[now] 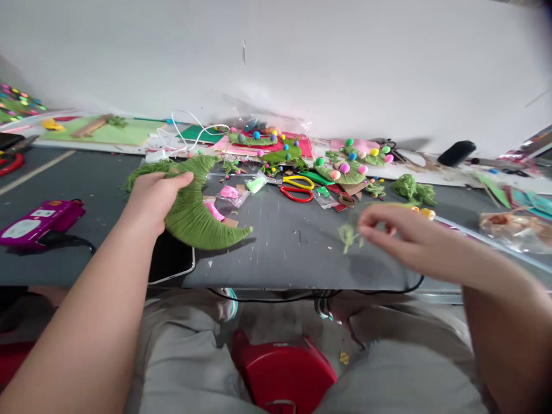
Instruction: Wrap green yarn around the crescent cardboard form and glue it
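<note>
My left hand (157, 198) grips a crescent (200, 221) wrapped all over in green yarn, its thumb lying across the upper left part. The lower tip of the crescent points right, above the grey table. Under it lies a dark phone or tablet (170, 256) with a pale edge. On the right, my right hand (390, 227) is closed in a pinch on thin green yarn (346, 237), which is smeared by motion and hangs from the fingertips. Behind my left hand sits a bunch of loose green yarn (149, 169).
Red scissors (297, 195) and yellow scissors (298, 183) lie mid-table near small bags (256, 183). Green pieces with coloured pom-poms (349, 169) stand at the back. Another yarn heap (414, 190) is at right. A purple power strip (41, 221) with a black cable lies left.
</note>
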{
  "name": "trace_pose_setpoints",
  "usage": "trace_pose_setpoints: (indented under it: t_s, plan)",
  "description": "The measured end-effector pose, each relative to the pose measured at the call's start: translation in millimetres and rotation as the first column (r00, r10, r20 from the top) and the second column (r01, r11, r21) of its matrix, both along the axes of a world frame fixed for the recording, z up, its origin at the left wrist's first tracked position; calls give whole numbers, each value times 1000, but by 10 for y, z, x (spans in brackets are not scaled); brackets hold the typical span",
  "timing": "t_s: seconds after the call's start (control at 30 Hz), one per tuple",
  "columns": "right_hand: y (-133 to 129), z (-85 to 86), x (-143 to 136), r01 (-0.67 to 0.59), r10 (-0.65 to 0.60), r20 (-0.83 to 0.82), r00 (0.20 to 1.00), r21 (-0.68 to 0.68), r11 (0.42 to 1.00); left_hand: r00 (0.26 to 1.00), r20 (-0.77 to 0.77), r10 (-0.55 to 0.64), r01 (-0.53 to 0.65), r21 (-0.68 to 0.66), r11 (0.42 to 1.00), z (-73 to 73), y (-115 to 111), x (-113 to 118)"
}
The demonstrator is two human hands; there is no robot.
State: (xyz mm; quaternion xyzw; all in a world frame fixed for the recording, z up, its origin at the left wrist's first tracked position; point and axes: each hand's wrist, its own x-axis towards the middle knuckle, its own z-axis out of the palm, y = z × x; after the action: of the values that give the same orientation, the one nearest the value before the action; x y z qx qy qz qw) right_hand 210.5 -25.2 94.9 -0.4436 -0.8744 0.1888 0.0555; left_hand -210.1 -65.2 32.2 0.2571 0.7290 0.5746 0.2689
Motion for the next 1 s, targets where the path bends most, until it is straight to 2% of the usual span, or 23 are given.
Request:
trace_pose_setpoints:
  t_s: [0.03, 0.1, 0.17, 0.23, 0.27, 0.33, 0.43, 0.5, 0.53, 0.6, 0.63, 0.7, 0.83, 0.93, 1.0]
  plan:
    - [-37, -67, -104, -46, 53, 65, 996, -98, 994, 1000, -12, 6, -6, -34, 999, 39, -71, 37]
    - [-96, -174, -268, -119, 132, 43, 990, -231, 966, 999, -53, 13, -16, -51, 999, 118, -212, 148]
    - [-131, -244, -354, -163, 140, -122, 983, -207, 965, 998, -57, -26, 27, 4, 1000, 185, -328, 319]
    - [-140, -298, -385, -178, 121, -342, 932, -140, 974, 978, 45, -204, 200, 72, 977, 224, -406, 535]
    - [-137, -329, -394, -182, 99, -445, 890, -148, 972, 944, 80, -319, 313, 79, 946, 229, -429, 650]
    - [-119, -408, -421, -206, -14, -626, 779, -276, 939, 878, 75, -473, 466, 94, 880, 216, -449, 872]
    - [-65, -552, -493, -326, -283, -791, 542, -509, 797, 804, 98, -586, 576, 112, 809, 169, -437, 1149]
    - [-22, -625, -535, -408, -419, -815, 401, -568, 715, 764, 136, -631, 618, 127, 776, 143, -418, 1291]
    - [-4, -646, -547, -429, -468, -808, 356, -587, 687, 750, 156, -643, 629, 136, 766, 133, -408, 1352]
    - [13, -661, -546, -438, -524, -790, 319, -613, 657, 742, 174, -648, 629, 155, 762, 111, -386, 1453]
    - [10, -658, -536, -429, -527, -786, 324, -618, 658, 747, 168, -644, 624, 160, 765, 97, -374, 1494]
    - [-23, -645, -510, -392, -478, -800, 361, -596, 701, 765, 126, -632, 614, 157, 774, 60, -344, 1559]
    - [-163, -624, -492, -291, -248, -844, 475, -417, 861, 799, -51, -599, 601, 108, 792, -16, -279, 1652]
    - [-265, -611, -521, -184, -162, -861, 483, -280, 942, 793, -159, -588, 600, 40, 799, -42, -256, 1721]
    - [-298, -604, -539, -123, -158, -858, 488, -247, 961, 793, -188, -580, 593, 16, 805, -45, -252, 1767]
